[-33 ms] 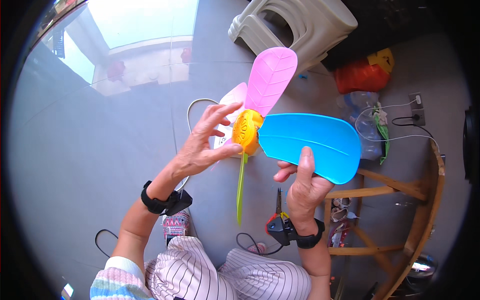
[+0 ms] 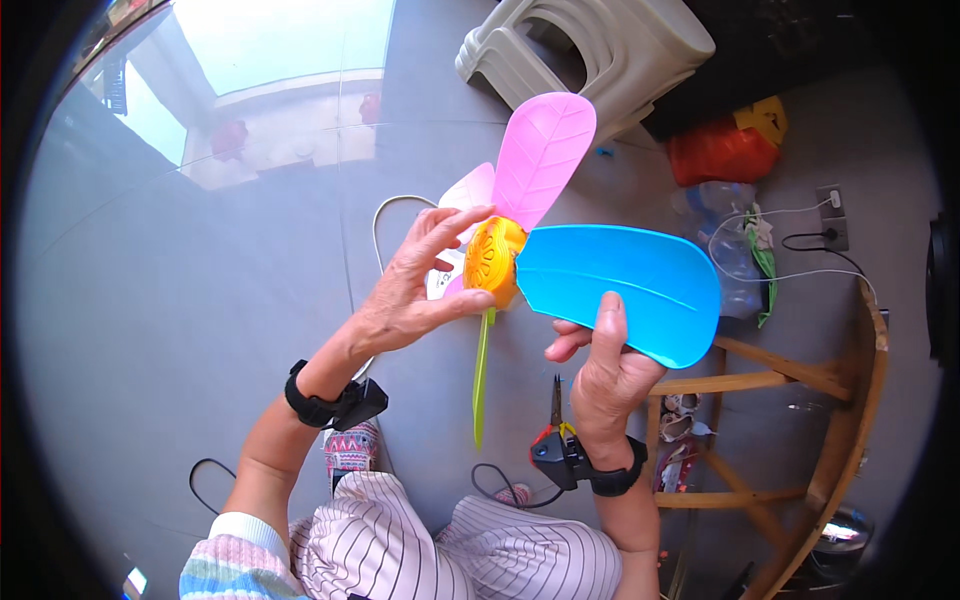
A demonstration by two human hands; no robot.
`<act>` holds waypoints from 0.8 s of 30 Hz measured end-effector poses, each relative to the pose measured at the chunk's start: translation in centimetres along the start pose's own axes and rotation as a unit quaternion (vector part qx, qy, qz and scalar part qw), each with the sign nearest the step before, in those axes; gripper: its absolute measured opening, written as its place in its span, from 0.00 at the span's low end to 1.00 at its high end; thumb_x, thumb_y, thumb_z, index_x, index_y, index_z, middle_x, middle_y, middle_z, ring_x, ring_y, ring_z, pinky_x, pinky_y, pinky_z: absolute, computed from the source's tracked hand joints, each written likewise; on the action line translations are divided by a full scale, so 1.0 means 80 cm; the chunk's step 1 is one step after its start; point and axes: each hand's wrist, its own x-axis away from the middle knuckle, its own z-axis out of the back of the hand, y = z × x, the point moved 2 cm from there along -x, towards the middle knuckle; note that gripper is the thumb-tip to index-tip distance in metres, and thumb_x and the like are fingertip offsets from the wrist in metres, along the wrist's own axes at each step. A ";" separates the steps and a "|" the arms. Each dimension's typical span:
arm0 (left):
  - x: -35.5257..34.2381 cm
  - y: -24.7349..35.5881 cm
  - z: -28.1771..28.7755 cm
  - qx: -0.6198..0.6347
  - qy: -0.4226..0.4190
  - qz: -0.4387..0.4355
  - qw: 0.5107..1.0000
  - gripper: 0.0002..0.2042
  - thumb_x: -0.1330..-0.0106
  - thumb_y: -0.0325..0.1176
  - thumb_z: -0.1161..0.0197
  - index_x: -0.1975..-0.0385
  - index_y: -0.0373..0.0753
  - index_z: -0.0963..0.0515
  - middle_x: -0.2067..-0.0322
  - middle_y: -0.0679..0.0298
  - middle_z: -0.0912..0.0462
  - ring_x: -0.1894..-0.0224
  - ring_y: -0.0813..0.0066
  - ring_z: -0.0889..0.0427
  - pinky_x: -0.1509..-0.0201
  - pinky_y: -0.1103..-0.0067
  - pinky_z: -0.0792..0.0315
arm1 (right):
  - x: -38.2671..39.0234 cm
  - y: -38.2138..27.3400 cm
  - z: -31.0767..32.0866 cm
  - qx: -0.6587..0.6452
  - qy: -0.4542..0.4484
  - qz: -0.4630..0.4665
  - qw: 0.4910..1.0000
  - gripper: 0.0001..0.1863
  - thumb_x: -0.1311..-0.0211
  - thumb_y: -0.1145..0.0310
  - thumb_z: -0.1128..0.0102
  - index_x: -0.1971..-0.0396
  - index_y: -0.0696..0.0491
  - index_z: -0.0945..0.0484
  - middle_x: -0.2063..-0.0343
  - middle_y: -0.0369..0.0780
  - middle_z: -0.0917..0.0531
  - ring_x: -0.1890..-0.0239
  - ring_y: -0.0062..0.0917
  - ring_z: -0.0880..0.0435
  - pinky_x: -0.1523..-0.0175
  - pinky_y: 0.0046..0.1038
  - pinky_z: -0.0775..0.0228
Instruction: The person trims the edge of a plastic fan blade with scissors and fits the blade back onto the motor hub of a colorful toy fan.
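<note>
A round yellow flower-patterned hub (image 2: 490, 262) sits at the middle of a fan with leaf-shaped blades. My left hand (image 2: 405, 285) spans the hub, index finger at its upper rim and thumb at its lower rim. My right hand (image 2: 622, 375) pinches the blue blade (image 2: 620, 285) by its lower edge, thumb on the face; the blade's narrow end meets the hub's right side. A pink blade (image 2: 543, 160) rises from the hub, a paler one (image 2: 470, 192) stands behind, and a green blade (image 2: 482, 390) points down edge-on. The hub's back is hidden.
Scissors (image 2: 557, 405) lie beside my right wrist. A beige plastic stool (image 2: 640, 50) is at the far side, with a red bag (image 2: 722, 155) and plastic bottles (image 2: 735, 270) to its right. A wooden frame (image 2: 780, 498) stands right; a white cable (image 2: 378, 225) runs behind my left hand.
My left hand has shifted slightly right, its thumb and index finger closing in on the hub. My right hand and the blue blade have barely moved.
</note>
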 end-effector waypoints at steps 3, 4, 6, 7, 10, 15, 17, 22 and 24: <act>-0.002 0.001 -0.004 -0.036 0.000 -0.008 0.999 0.35 0.52 0.56 0.36 0.42 0.55 0.35 0.47 0.58 0.36 0.48 0.67 0.34 0.48 0.70 0.31 | 0.006 -0.002 -0.008 0.029 0.026 -0.005 0.999 0.10 0.38 0.69 0.48 0.64 0.61 0.28 0.78 0.40 0.20 0.84 0.19 0.22 0.78 0.17 0.29; -0.002 0.001 -0.005 -0.033 0.000 -0.006 0.999 0.35 0.52 0.56 0.36 0.42 0.55 0.35 0.47 0.58 0.36 0.48 0.67 0.34 0.48 0.70 0.31 | 0.009 -0.003 -0.009 0.054 0.042 -0.012 0.998 0.10 0.38 0.69 0.48 0.64 0.61 0.28 0.77 0.40 0.20 0.83 0.19 0.22 0.78 0.17 0.29; -0.004 -0.001 -0.007 0.007 0.000 0.008 1.000 0.34 0.53 0.57 0.36 0.43 0.54 0.33 0.49 0.58 0.35 0.48 0.66 0.33 0.47 0.70 0.32 | 0.016 -0.003 -0.014 0.075 0.033 0.021 0.996 0.10 0.38 0.69 0.48 0.65 0.61 0.27 0.76 0.40 0.20 0.83 0.19 0.22 0.78 0.18 0.30; -0.006 -0.002 -0.010 0.011 0.001 0.009 1.000 0.34 0.53 0.57 0.36 0.43 0.54 0.33 0.49 0.58 0.35 0.48 0.66 0.33 0.47 0.70 0.32 | 0.018 -0.004 -0.016 0.093 0.024 0.056 0.994 0.10 0.38 0.69 0.48 0.66 0.62 0.27 0.76 0.40 0.21 0.83 0.19 0.22 0.78 0.18 0.30; -0.009 -0.001 -0.013 0.056 0.006 0.003 0.998 0.33 0.53 0.55 0.35 0.44 0.54 0.32 0.52 0.57 0.35 0.46 0.64 0.35 0.48 0.67 0.33 | 0.017 -0.010 -0.023 0.099 0.015 0.043 0.994 0.10 0.39 0.70 0.47 0.67 0.62 0.27 0.77 0.40 0.21 0.83 0.19 0.23 0.78 0.17 0.32; -0.011 -0.004 -0.014 0.070 0.028 -0.016 0.997 0.31 0.52 0.54 0.35 0.46 0.52 0.30 0.55 0.58 0.32 0.48 0.65 0.33 0.51 0.71 0.32 | 0.012 -0.011 -0.024 0.104 0.008 0.042 0.994 0.09 0.39 0.71 0.47 0.66 0.62 0.27 0.76 0.40 0.21 0.83 0.19 0.23 0.78 0.17 0.31; -0.011 -0.003 -0.015 0.073 0.030 -0.013 0.997 0.31 0.52 0.54 0.35 0.46 0.52 0.30 0.55 0.59 0.32 0.48 0.66 0.33 0.51 0.71 0.32 | 0.010 -0.011 -0.025 0.100 0.005 0.036 0.994 0.08 0.39 0.71 0.46 0.66 0.62 0.27 0.76 0.40 0.21 0.83 0.18 0.23 0.79 0.17 0.31; -0.010 -0.007 -0.018 0.080 0.032 0.005 0.996 0.31 0.53 0.54 0.34 0.47 0.51 0.29 0.54 0.59 0.32 0.49 0.67 0.33 0.51 0.72 0.32 | 0.004 -0.010 -0.023 0.109 0.002 0.036 0.993 0.09 0.39 0.70 0.47 0.66 0.61 0.27 0.75 0.41 0.21 0.85 0.18 0.24 0.81 0.16 0.33; -0.011 -0.005 -0.018 0.071 0.042 -0.002 0.997 0.32 0.53 0.53 0.32 0.48 0.47 0.29 0.56 0.62 0.30 0.56 0.74 0.30 0.55 0.79 0.29 | 0.002 -0.009 -0.024 0.123 0.004 0.044 0.991 0.09 0.38 0.69 0.47 0.66 0.61 0.27 0.77 0.40 0.21 0.85 0.18 0.25 0.82 0.16 0.34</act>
